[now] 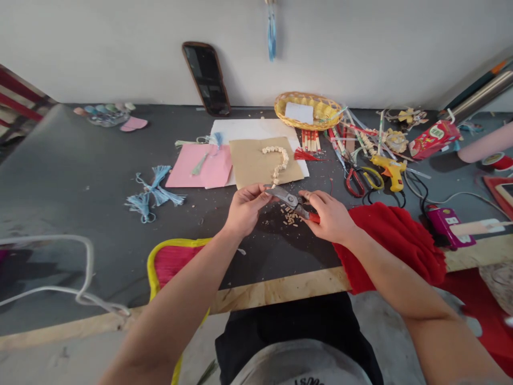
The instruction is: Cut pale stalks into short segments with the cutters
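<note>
My right hand (326, 215) is closed on a pair of pliers with red-tipped handles (292, 199), whose jaws point left. At those jaws, my left hand (247, 207) pinches something small and pale that its fingers mostly hide. Just beyond my hands, a curved row of small cream pieces (285, 158) lies on a tan sheet (248, 160). Short pale cut bits (290, 215) are scattered on the dark table beneath the pliers.
Left of the tan sheet are pink paper (184, 168) and blue tassels (157, 188). Behind stand a wicker basket (320, 109) and a propped phone (207, 80). To the right lie scissors (355, 183), a yellow glue gun (390, 169), a red cloth (396, 240) and a purple box (444, 227).
</note>
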The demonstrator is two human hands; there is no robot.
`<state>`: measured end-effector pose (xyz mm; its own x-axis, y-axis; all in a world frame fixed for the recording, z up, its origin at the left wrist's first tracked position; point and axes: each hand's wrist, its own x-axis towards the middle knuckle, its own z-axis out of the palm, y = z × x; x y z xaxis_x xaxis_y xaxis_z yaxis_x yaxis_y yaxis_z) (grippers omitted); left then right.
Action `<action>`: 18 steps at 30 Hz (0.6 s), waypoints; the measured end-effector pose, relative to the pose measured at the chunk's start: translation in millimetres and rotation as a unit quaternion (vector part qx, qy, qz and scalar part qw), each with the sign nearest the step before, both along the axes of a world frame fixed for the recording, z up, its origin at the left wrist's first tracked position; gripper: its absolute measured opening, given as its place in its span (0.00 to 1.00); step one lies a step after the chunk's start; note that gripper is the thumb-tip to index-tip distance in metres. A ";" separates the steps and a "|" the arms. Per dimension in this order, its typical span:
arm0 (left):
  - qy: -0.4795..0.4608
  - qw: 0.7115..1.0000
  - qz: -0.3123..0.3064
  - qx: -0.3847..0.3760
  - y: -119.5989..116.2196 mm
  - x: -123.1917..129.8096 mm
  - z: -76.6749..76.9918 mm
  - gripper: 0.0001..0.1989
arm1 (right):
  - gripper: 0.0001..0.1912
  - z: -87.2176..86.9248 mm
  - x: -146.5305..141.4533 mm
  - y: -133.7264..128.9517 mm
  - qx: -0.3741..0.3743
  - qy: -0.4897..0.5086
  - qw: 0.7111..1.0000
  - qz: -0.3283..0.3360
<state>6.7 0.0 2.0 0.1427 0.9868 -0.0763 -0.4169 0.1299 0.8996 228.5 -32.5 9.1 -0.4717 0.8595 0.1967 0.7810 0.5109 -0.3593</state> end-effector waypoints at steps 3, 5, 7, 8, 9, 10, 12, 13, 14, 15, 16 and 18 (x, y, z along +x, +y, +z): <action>0.004 1.000 -0.005 0.004 -0.3 0.7 -1.5 0.10 | 0.26 1.0 -0.3 -1.5 -0.012 0.004 1.000 -0.007; 0.008 1.000 -0.003 0.008 -0.9 1.1 -2.0 0.10 | 0.26 1.6 -0.6 -3.2 -0.016 -0.008 1.000 -0.021; 0.013 1.000 -0.003 0.009 -1.9 1.4 -1.8 0.11 | 0.26 2.2 -1.1 -5.0 -0.019 -0.028 0.999 -0.036; 0.014 1.000 -0.003 0.008 -2.4 1.4 -1.5 0.11 | 0.26 2.5 -1.5 -5.7 -0.021 -0.038 0.998 -0.041; 0.015 1.000 -0.003 0.007 -2.8 1.4 -1.1 0.11 | 0.26 2.8 -2.1 -6.1 -0.021 -0.046 0.998 -0.045; 0.014 1.000 -0.002 0.005 -3.1 1.4 -0.6 0.11 | 0.26 3.0 -2.7 -6.4 -0.022 -0.050 0.997 -0.048; 0.011 1.000 0.002 0.000 -3.3 1.4 0.2 0.10 | 0.26 3.2 -4.1 -6.0 -0.019 -0.052 0.997 -0.047; 0.008 1.000 0.006 -0.001 -3.1 1.3 0.6 0.10 | 0.27 3.0 -4.7 -5.5 -0.016 -0.051 0.998 -0.044; 0.005 1.000 0.008 -0.002 -2.8 1.2 1.0 0.09 | 0.27 2.8 -5.1 -4.8 -0.012 -0.051 0.998 -0.040; 0.002 1.000 0.010 -0.003 -2.5 1.2 1.4 0.09 | 0.28 2.4 -5.3 -4.1 -0.008 -0.052 0.998 -0.035; -0.002 1.000 0.010 -0.003 -2.2 1.0 1.7 0.09 | 0.28 2.0 -5.2 -3.3 -0.004 -0.052 0.998 -0.029; -0.004 1.000 0.004 -0.005 -1.7 0.6 2.2 0.08 | 0.28 1.0 -4.1 -2.0 0.000 -0.053 0.998 -0.018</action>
